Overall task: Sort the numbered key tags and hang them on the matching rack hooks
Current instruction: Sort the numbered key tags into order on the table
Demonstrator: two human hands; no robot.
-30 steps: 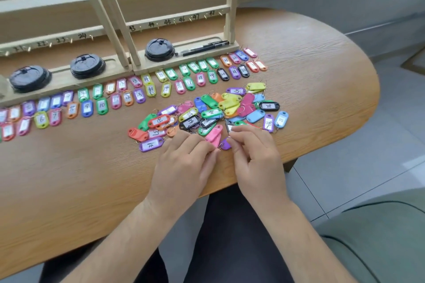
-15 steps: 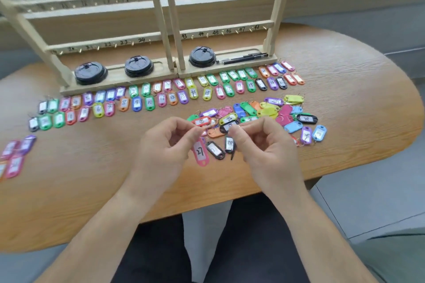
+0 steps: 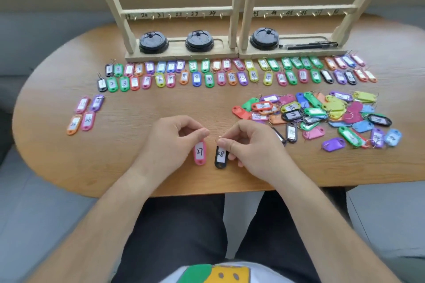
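1. Head view: I see the left hand (image 3: 170, 142) pinching the top of the pink tag 27 (image 3: 199, 153) between thumb and forefinger, over the wooden table (image 3: 57, 156).
2. The right hand (image 3: 250, 147) grips the black tag 28 (image 3: 221, 156) at its ring end. It is just beside the pink one, at its 3 o'clock, and apart from it.
3. At 2 o'clock from the hands lies a loose pile of tags (image 3: 322, 115).
4. At 12 o'clock two sorted rows of tags (image 3: 230, 73) run along the foot of the numbered rack (image 3: 239, 7).
5. At 10 o'clock sits a group of four tags (image 3: 86, 112).
6. Three black lids (image 3: 153, 42) and a pen (image 3: 308, 45) rest on the rack's base.
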